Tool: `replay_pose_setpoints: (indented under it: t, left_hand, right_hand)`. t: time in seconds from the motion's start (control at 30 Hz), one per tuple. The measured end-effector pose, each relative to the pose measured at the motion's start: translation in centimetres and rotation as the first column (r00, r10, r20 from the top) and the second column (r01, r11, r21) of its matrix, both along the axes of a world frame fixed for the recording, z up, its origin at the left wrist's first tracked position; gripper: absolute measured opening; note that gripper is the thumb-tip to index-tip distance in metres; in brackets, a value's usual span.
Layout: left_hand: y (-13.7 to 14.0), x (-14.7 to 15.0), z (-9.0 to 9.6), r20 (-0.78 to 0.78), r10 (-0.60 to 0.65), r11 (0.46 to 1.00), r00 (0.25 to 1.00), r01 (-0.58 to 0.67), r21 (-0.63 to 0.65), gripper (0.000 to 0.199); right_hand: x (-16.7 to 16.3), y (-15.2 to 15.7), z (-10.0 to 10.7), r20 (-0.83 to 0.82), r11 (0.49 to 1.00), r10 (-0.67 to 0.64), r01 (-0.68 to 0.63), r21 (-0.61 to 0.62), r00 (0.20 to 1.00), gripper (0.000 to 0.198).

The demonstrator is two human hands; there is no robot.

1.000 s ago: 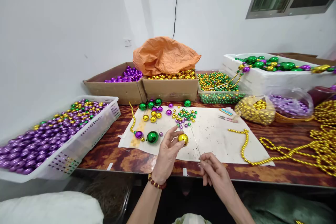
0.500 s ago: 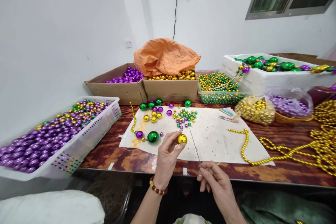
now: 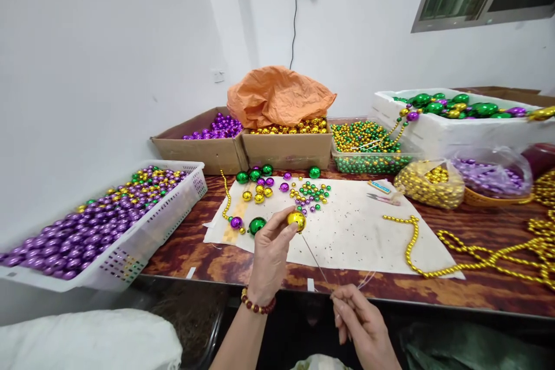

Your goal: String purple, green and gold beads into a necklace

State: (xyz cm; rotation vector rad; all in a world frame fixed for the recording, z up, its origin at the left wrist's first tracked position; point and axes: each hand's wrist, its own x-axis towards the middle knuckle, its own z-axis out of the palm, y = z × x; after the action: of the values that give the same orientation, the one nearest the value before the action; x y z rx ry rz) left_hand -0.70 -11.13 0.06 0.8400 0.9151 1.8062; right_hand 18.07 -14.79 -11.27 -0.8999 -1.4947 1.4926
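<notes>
My left hand (image 3: 273, 251) pinches a large shiny gold bead (image 3: 296, 222) between thumb and fingertips, above the white cloth (image 3: 342, 231). Lower and to the right, my right hand (image 3: 358, 318) is closed on the end of a long thin needle (image 3: 315, 257). The needle slants up and left, its tip close under the gold bead; whether it has entered the bead I cannot tell. Pale thread (image 3: 366, 280) shows by the right fingers. Beyond the left hand lie a large green bead (image 3: 257, 225), a purple bead (image 3: 236, 223) and several small loose beads (image 3: 314, 191).
A white basket (image 3: 151, 243) of purple beads stands at left. Behind the cloth are cardboard boxes (image 3: 286, 150), a clear tub (image 3: 368, 163) and a foam box (image 3: 455, 137). Snippers (image 3: 384, 199) and a gold bead string (image 3: 410, 248) lie at right.
The needle has swung from leaning past the gold bead's right side to pointing at its underside. My left hand has tilted the bead slightly; my right hand has dropped a little.
</notes>
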Motion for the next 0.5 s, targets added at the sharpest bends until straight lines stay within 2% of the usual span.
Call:
replay_pose_setpoints:
  t: [0.17, 0.5]
  left_hand:
    - [-0.1, 0.1, 0.3, 0.062, -0.021, 1.0, 0.998, 0.021, 0.002, 0.036]
    - [-0.5, 1.1, 0.2, 0.063, -0.046, 0.998, 0.997, 0.048, -0.032, 0.034]
  right_hand:
    - [0.0, 0.0, -0.3, 0.028, 1.0, 0.009, -0.009, -0.002, 1.0, 0.023]
    - [-0.6, -0.2, 0.5, -0.003, 1.0, 0.002, -0.002, -0.008, 1.0, 0.023]
